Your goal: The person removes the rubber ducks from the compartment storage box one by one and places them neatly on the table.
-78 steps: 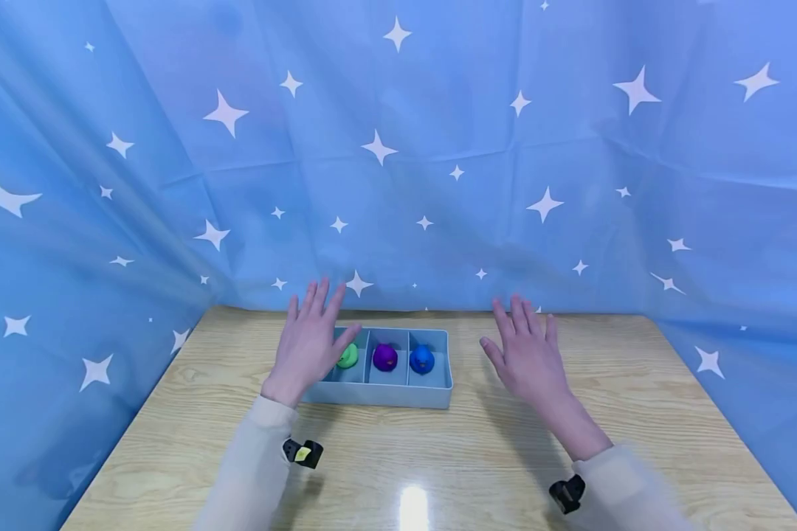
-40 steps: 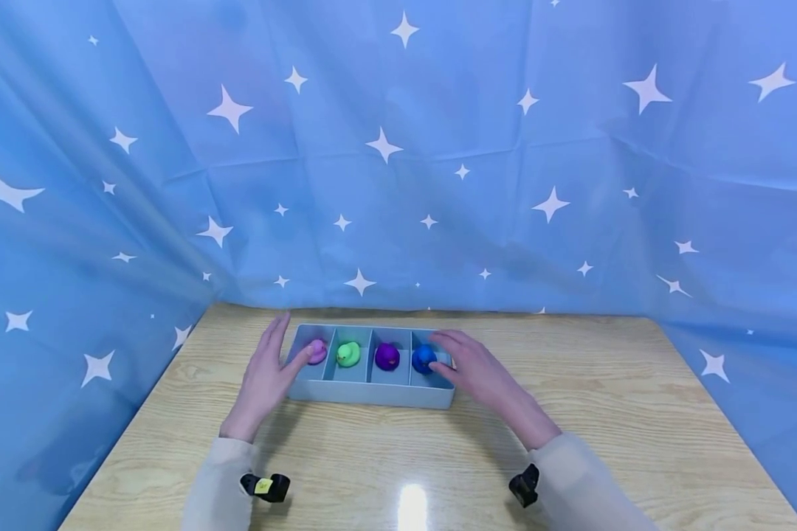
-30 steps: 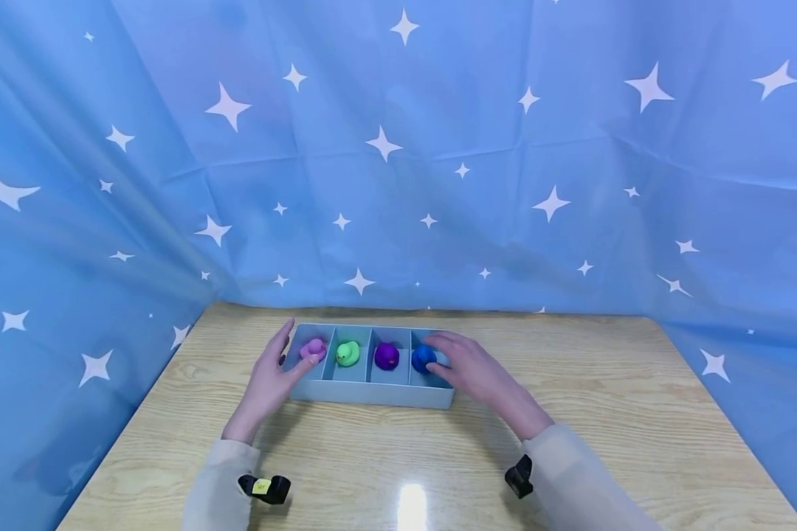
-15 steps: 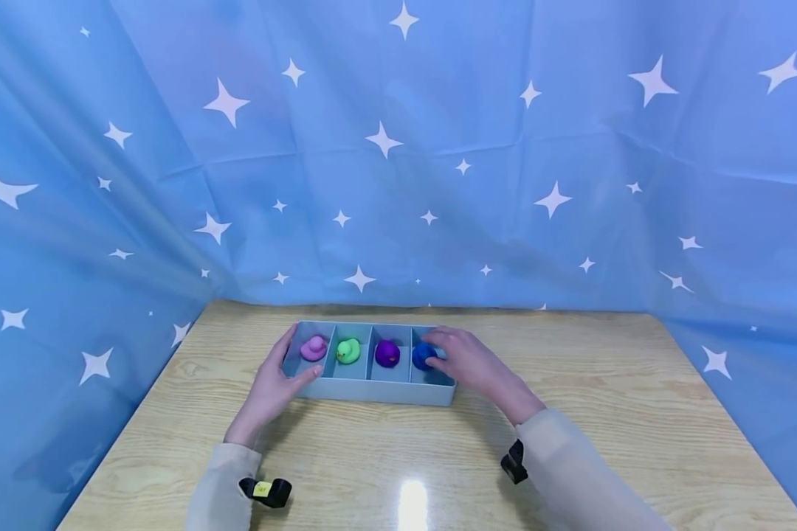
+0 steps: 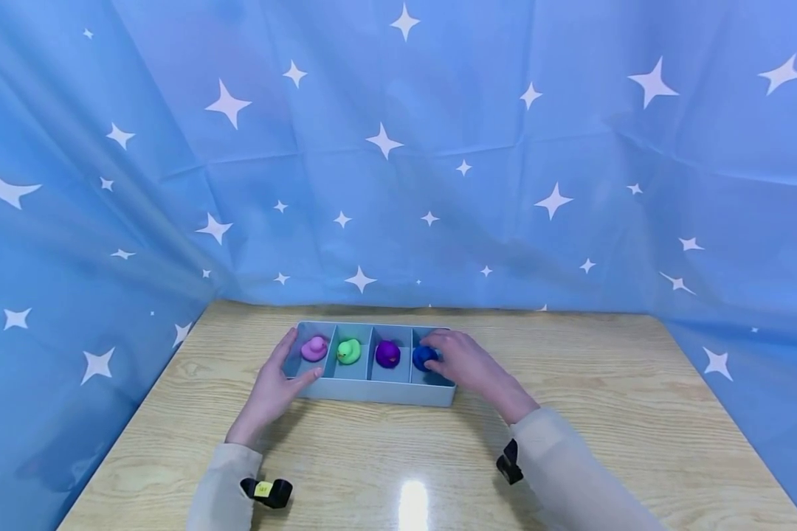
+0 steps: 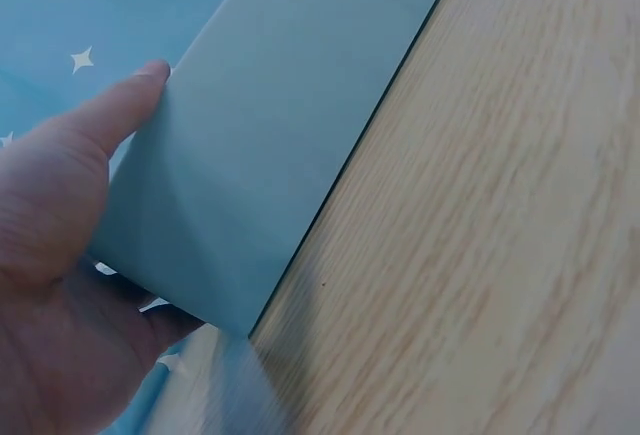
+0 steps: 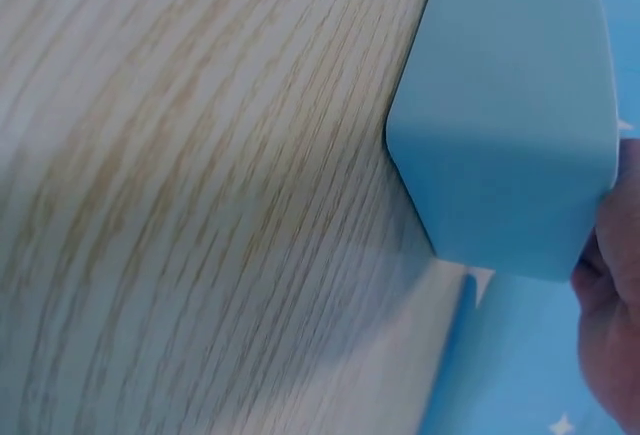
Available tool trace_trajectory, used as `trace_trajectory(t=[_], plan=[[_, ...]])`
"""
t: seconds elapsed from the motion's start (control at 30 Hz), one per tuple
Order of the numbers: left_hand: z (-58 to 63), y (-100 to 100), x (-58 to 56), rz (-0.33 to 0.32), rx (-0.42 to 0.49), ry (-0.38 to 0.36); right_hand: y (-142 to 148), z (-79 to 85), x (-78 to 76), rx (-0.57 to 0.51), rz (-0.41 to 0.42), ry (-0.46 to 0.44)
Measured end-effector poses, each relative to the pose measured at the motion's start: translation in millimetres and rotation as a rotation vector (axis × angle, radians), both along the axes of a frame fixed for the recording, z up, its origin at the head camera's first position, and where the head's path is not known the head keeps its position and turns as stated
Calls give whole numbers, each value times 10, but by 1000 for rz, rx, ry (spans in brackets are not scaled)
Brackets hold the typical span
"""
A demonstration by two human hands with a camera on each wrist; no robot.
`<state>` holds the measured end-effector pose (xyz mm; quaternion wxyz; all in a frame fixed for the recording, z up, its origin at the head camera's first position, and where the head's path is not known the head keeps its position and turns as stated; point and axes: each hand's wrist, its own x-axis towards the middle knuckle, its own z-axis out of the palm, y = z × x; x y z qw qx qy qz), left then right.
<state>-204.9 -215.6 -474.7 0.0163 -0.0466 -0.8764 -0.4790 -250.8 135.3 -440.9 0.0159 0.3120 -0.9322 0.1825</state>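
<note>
A pale blue box (image 5: pixel 378 391) with several compartments in a row stands on the table. My left hand (image 5: pixel 268 394) holds its left end, thumb over the front rim; the left wrist view shows the thumb on the rim and fingers at the end wall. From left to right lie a pink rubber duck (image 5: pixel 314 348), a green rubber duck (image 5: pixel 348 352), a purple rubber duck (image 5: pixel 388 354) and a blue rubber duck (image 5: pixel 423 358). Over the rightmost compartment, my right hand (image 5: pixel 468 361) pinches the blue duck, partly covering it. In the right wrist view the box wall hides that duck.
The wooden table (image 5: pixel 604 413) extends on both sides of the box and in front of it. Behind and at the sides hangs a blue curtain (image 5: pixel 438 110) with white stars. A bright light reflection lies on the table near its front.
From flat and raised, my left hand has come down to the box's left end. My right hand has moved left from beside the box and closed on the blue duck.
</note>
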Motion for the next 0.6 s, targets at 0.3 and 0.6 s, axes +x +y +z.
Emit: trace_trajectory(t=[0.3,0.6], plan=[[-39,-42,-17,-18,28,-79,-56,-3,-55,1,-19,-35],[-96,-48,-22,-13,71,-92,-68,-41,-101,6,-46,-102]])
